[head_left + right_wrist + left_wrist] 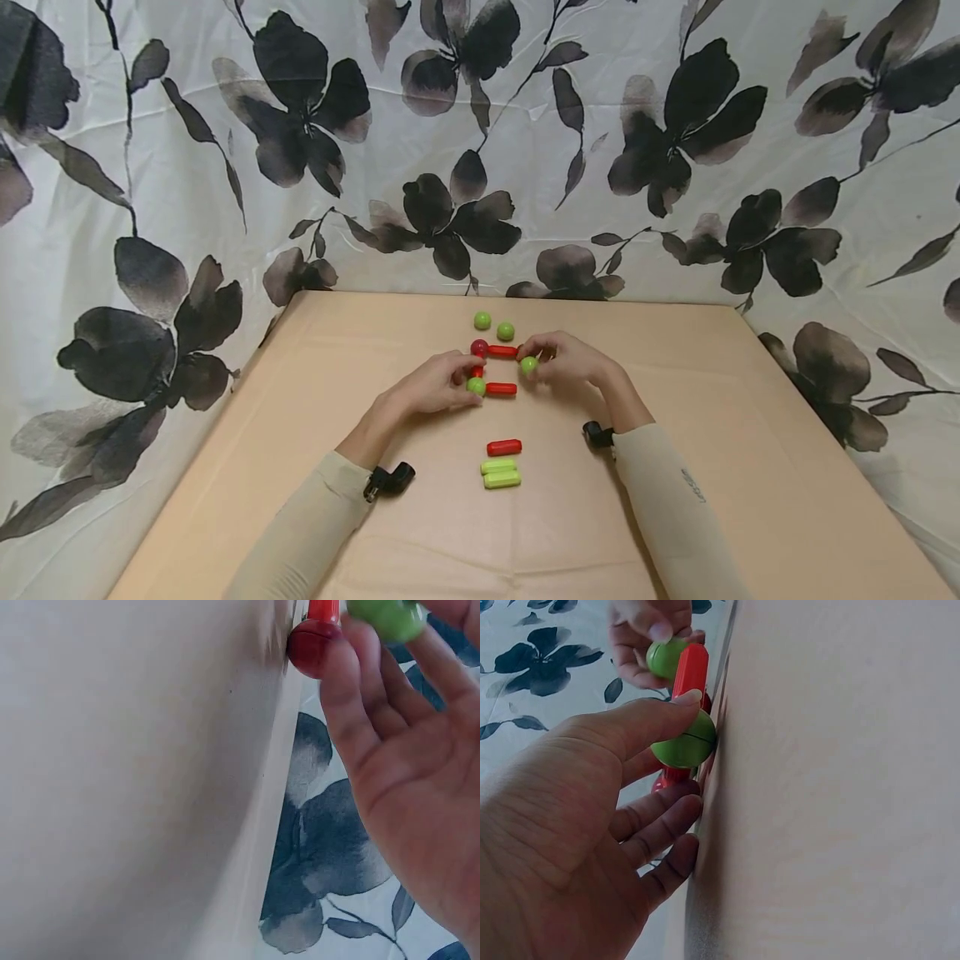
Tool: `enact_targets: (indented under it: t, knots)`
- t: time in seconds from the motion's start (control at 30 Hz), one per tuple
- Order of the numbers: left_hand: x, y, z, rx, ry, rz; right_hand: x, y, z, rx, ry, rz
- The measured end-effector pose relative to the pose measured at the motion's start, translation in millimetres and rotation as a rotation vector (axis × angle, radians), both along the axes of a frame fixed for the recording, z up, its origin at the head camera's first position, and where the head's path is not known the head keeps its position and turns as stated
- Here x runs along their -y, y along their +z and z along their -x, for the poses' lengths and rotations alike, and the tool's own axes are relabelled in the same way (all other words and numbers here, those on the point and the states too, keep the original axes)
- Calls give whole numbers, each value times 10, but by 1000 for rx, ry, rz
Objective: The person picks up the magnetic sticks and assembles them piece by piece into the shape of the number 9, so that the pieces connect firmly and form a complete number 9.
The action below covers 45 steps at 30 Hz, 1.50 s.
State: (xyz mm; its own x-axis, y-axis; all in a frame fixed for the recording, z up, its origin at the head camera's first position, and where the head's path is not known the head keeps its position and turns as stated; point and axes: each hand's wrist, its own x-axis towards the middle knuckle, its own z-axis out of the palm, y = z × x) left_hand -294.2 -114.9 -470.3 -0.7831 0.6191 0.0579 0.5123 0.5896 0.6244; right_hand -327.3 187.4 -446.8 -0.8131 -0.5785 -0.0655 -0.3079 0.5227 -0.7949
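Note:
My left hand (438, 383) pinches a green ball (684, 742), its thumb lying over the top. From that ball a red rod (501, 389) points right, and a shorter-looking red rod (477, 371) runs up to a red ball (479, 348), partly behind the fingers. Another red rod (502, 352) extends right from the red ball toward my right hand (566, 358). That hand holds a second green ball (528, 365) between thumb and fingers, near the free end of the lower rod. In the right wrist view a red ball (313, 649) shows beside its fingertips.
Two loose green balls (482, 321) (506, 332) lie just beyond the joined pieces. Closer to the body sit a red rod (504, 447) and two yellow-green rods (500, 473) on the tan tabletop (300, 533). Floral cloth (450, 108) hangs behind.

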Motion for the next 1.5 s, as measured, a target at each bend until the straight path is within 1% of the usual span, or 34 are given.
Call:
enact_targets:
  t: [0.03, 0.13, 0.23, 0.4, 0.53, 0.83, 1.13, 1.27, 1.5]
  knots:
    - [2, 2, 1, -1, 0, -1, -7, 8, -26, 17, 37, -20]
    - [0, 10, -5, -5, -2, -5, 3, 9, -78, 68, 100, -63]
    - [1, 18, -12, -9, -3, -6, 27, 2, -108, 94, 128, -82]
    - [1, 10, -12, -7, -1, -10, 75, -13, -137, 117, 121, -101]
    - [-4, -8, -7, 0, 2, -12, 89, -29, -144, 117, 118, -122]
    - [-9, 0, 1, -7, 1, -4, 85, 4, -175, 124, 130, -146]
    - [-2, -19, 4, 2, 3, -10, 59, 6, -176, 126, 95, -135]
    - [-6, -17, -2, 3, 6, -6, 62, 13, -177, 113, 100, -130]
    - [-18, 23, -26, -3, -3, -13, 66, 3, -163, 81, 111, -137]
